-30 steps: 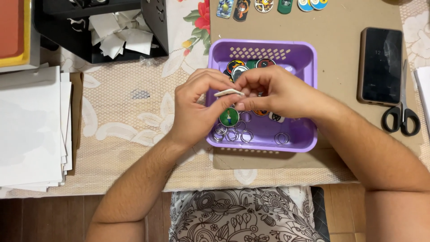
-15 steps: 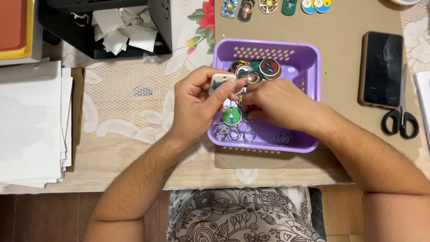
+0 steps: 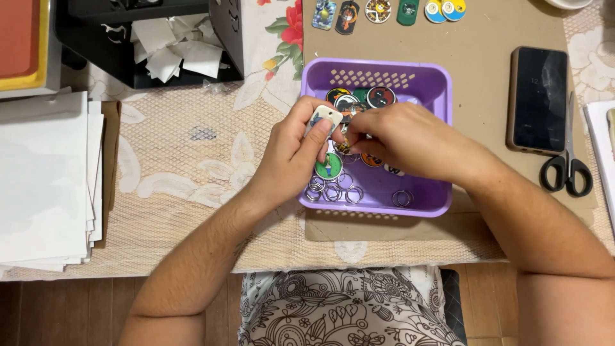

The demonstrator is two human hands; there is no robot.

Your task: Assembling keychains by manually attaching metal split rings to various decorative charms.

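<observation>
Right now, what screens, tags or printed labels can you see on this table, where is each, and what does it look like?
Phone: right of the purple basket, flat dark rectangle, screen off.
Printed tags: row along the top edge, round and oblong, multicoloured.
Small tag: pinched in the left hand, pale rectangle.
Round discs: inside the basket, dark, green, orange.

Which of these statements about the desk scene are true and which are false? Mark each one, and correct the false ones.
1. The left hand holds a small rectangular tag. True.
2. The basket is green. False: it is purple.
3. Loose metal rings lie in the basket. True.
4. The scissors lie left of the basket. False: they lie to its right, beside the phone.
5. The right hand rests on the white paper stack. False: it is over the basket.
</observation>
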